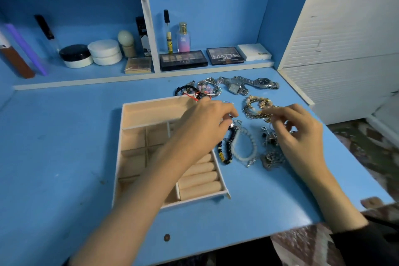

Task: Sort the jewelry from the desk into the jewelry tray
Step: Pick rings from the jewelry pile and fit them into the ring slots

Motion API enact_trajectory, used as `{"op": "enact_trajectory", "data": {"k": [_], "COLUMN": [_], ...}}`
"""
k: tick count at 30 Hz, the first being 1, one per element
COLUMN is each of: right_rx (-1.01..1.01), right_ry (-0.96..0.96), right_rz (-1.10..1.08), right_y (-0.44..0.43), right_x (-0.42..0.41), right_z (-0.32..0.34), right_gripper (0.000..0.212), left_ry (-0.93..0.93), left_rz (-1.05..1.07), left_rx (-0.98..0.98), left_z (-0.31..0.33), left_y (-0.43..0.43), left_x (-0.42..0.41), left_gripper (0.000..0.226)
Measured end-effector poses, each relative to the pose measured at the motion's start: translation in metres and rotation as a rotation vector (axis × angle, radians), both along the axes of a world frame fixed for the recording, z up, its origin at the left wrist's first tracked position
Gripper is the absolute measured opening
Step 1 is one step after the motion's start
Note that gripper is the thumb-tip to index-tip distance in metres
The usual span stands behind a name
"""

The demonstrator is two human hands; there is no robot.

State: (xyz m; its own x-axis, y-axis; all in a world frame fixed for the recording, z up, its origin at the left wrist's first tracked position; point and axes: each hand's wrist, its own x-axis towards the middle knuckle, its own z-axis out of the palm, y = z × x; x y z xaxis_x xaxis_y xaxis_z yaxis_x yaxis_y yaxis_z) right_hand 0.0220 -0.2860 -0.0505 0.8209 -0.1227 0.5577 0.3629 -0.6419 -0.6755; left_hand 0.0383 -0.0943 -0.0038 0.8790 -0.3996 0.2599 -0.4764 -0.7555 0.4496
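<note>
A beige jewelry tray [129, 157] with square compartments and ring rolls lies on the blue desk [54, 157]. To its right the jewelry is spread out: a black bead bracelet [227, 149], a pale bead bracelet [248, 151], gold chains [255, 108], small charms [271, 157], beaded bracelets [196, 89] and silver watches [248, 84]. My left hand [207, 119] reaches across the tray, its fingertips pinched on a small silver piece by the black bracelet. My right hand [295, 134] pinches the gold chains at their right edge.
On the back shelf stand cosmetic jars [90, 54], eyeshadow palettes [183, 60], perfume bottles [183, 38] and a white box [253, 51]. A white cabinet [345, 39] borders the desk's right side. The desk's front edge runs near my forearms.
</note>
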Motion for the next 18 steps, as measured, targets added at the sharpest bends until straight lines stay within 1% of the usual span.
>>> {"op": "enact_trajectory", "data": {"k": [3,10,15,18], "right_rx": [-0.01,0.017,0.054,0.083], "right_ry": [-0.021,-0.034,-0.047,-0.059], "right_rz": [-0.001,-0.039,-0.079,-0.103], "right_y": [0.001,-0.003,-0.003,-0.005], "right_x": [0.0,0.0,0.0,0.0], "right_z": [0.0,0.0,0.002,0.003], "right_gripper": [0.025,0.025,0.025,0.026], "left_ry": [0.04,0.118,0.14,0.147], "left_rz": [-0.051,-0.196,-0.23,-0.254], "left_rx": [0.097,0.278,0.385,0.43], "left_z": [0.0,0.0,0.004,0.004], "left_y": [-0.016,-0.038,-0.045,-0.048], "left_x": [0.019,0.045,0.049,0.052], "left_gripper": [0.019,0.01,0.004,0.004]}}
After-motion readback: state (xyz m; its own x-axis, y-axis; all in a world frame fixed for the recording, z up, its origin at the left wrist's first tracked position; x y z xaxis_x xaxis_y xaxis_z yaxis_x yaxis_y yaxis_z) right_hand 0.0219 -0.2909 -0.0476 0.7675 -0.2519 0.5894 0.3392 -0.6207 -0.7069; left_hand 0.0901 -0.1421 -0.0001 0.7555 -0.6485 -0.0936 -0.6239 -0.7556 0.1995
